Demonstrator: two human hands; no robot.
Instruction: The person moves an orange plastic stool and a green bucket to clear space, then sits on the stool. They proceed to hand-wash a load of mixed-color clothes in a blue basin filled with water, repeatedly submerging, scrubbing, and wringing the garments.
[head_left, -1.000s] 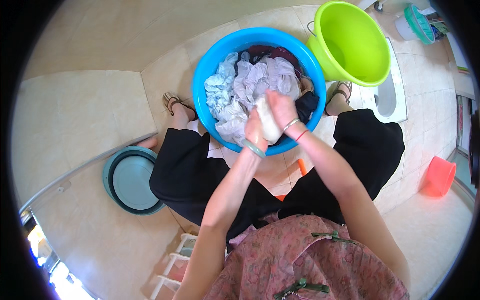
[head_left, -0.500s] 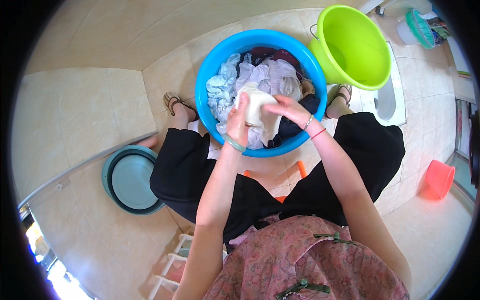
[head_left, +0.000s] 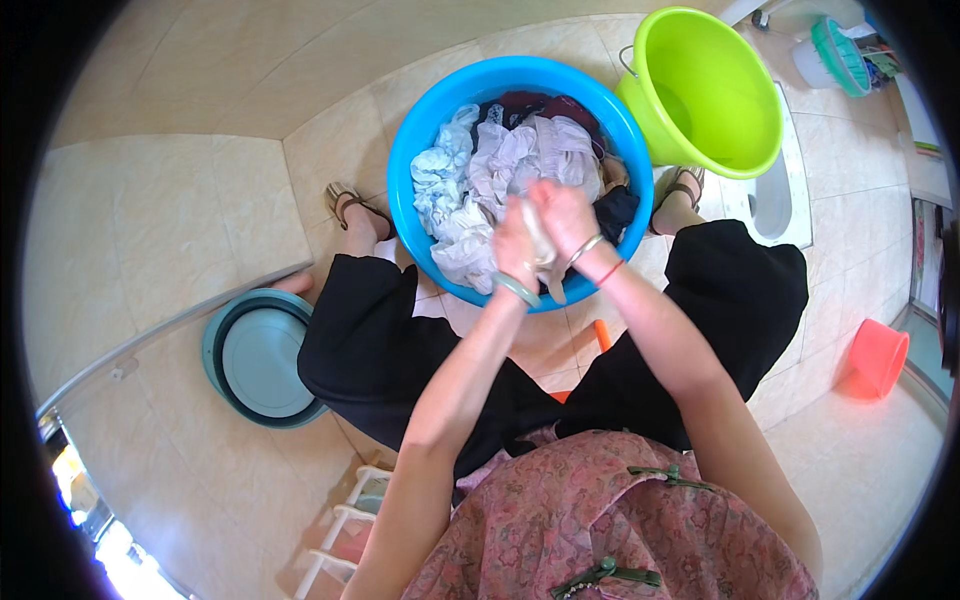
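Head view: I see my left hand (head_left: 515,243) and right hand (head_left: 563,215) pressed together, fingers closed on a pale cloth (head_left: 540,238) squeezed between them, over the near rim of the blue basin (head_left: 420,150). Its tub is full of light and dark laundry (head_left: 500,165). On the tiled floor (head_left: 170,210), a green bucket (head_left: 700,90) touches the basin's right side; a teal basin (head_left: 255,355) sits at my left.
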